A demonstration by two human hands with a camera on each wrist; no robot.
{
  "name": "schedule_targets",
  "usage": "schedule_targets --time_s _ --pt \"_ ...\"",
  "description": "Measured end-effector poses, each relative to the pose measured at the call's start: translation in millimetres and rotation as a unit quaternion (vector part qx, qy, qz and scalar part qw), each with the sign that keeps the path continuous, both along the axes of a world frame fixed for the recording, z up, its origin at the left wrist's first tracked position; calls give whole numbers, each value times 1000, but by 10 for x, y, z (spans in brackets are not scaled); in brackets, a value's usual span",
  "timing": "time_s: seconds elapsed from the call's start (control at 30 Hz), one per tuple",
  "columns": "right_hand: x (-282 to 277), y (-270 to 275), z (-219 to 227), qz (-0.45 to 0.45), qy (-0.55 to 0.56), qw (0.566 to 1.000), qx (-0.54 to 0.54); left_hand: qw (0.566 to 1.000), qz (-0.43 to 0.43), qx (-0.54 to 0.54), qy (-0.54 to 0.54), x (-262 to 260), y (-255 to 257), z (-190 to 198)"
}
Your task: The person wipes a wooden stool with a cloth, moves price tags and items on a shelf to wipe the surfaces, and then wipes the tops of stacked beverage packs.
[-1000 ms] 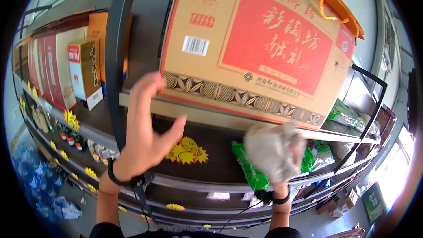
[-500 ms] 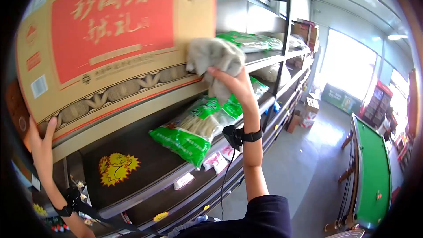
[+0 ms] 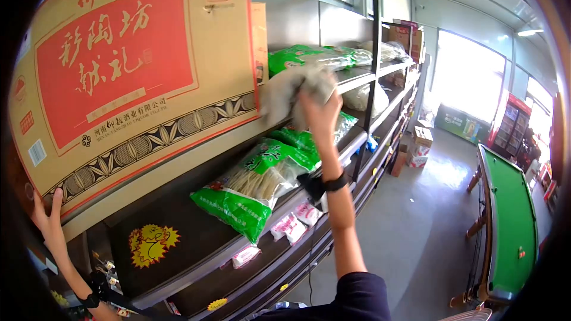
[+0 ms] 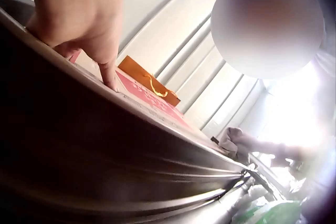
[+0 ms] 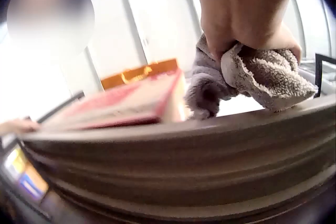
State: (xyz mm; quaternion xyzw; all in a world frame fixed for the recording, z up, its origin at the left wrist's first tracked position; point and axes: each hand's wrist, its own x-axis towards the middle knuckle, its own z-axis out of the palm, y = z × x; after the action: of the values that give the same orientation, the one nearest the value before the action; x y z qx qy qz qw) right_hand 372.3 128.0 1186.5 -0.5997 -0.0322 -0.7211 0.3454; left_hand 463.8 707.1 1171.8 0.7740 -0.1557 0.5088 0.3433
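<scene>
A large cardboard box [image 3: 223,35] with a red panel stands on the shelf at the left of the head view. My left hand [image 3: 52,229] is at its lower left corner, and in the left wrist view a straight finger of that hand [image 4: 79,11] touches the box front [image 4: 134,88]. At the box's lower right edge my right hand [image 3: 322,116] grips a crumpled grey cloth [image 3: 285,90], blurred in the head view. The right wrist view shows the terry cloth [image 5: 270,77] bunched under my right hand [image 5: 247,16], close to the shelf edge [image 5: 210,129].
Green-and-clear bags [image 3: 241,214] lie on the shelf below, beside a yellow starburst tag [image 3: 153,244]. More bags [image 3: 309,56] rest on the upper shelf, right of the box. A black shelf post [image 3: 373,65] stands beyond my right hand. Far right is a green pool table [image 3: 511,226].
The view has swung to the right. My left hand, raised off the box at first, has come to its lower left corner. My right hand has moved the cloth along to the box's right edge.
</scene>
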Motion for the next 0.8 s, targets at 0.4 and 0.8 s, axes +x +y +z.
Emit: schedule_targets --time_s 0.4,0.8 --pt "670 -243 666 176 514 801 -253 999 41 -1 26 -165 -52 5" --pt "597 -284 270 102 327 925 -161 965 -172 -50 191 -508 -535 591"
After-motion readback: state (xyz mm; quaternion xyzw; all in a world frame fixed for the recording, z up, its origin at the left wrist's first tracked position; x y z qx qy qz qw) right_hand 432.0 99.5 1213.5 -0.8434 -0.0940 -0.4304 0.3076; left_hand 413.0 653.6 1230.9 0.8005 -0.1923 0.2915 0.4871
